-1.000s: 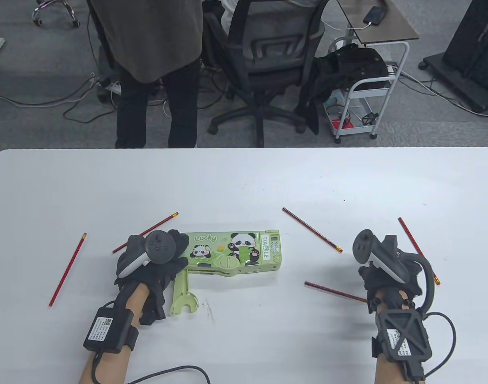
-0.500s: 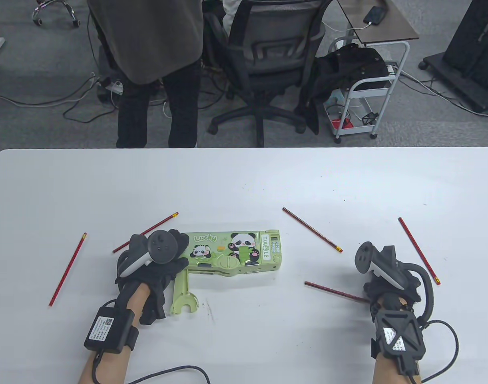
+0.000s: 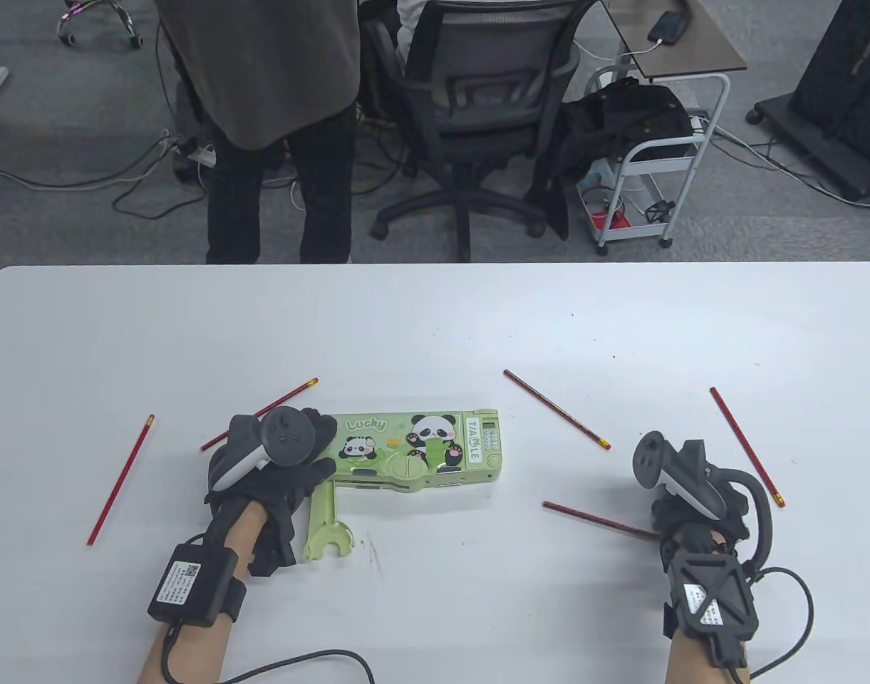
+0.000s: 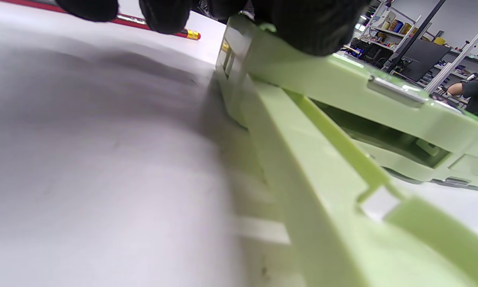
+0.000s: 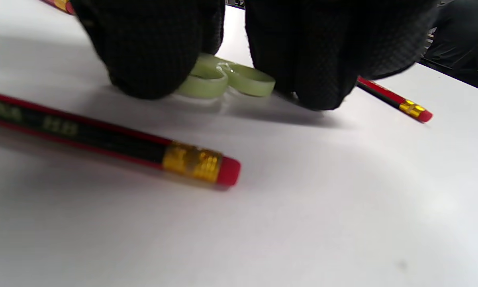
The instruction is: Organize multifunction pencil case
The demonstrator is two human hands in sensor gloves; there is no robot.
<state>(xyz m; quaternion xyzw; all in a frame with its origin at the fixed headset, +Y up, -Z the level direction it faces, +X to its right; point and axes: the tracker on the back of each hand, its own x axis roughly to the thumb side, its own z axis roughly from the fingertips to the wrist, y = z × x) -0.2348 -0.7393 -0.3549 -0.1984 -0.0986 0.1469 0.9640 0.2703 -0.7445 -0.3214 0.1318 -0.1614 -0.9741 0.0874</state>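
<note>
The green panda pencil case (image 3: 413, 452) lies flat mid-table, with a green arm (image 3: 324, 524) swung out from its left end toward me. My left hand (image 3: 313, 445) grips that left end, and one fingertip (image 4: 310, 24) presses on the case's top. Several red pencils lie loose: one (image 3: 556, 410) right of the case, one (image 3: 597, 519) running under my right hand (image 3: 680, 491), one (image 3: 747, 447) beyond it. In the right wrist view two fingertips (image 5: 151, 52) pinch a small pale-green looped piece (image 5: 223, 79) on the table.
Two more pencils lie at the left, one (image 3: 121, 479) apart and one (image 3: 260, 413) partly under my left hand. A person (image 3: 263, 107) stands beyond the table's far edge, beside an office chair (image 3: 477, 107) and a white cart (image 3: 655, 164).
My right hand has come slightly toward me and settled lower on the table. The left hand and the case have stayed put.
</note>
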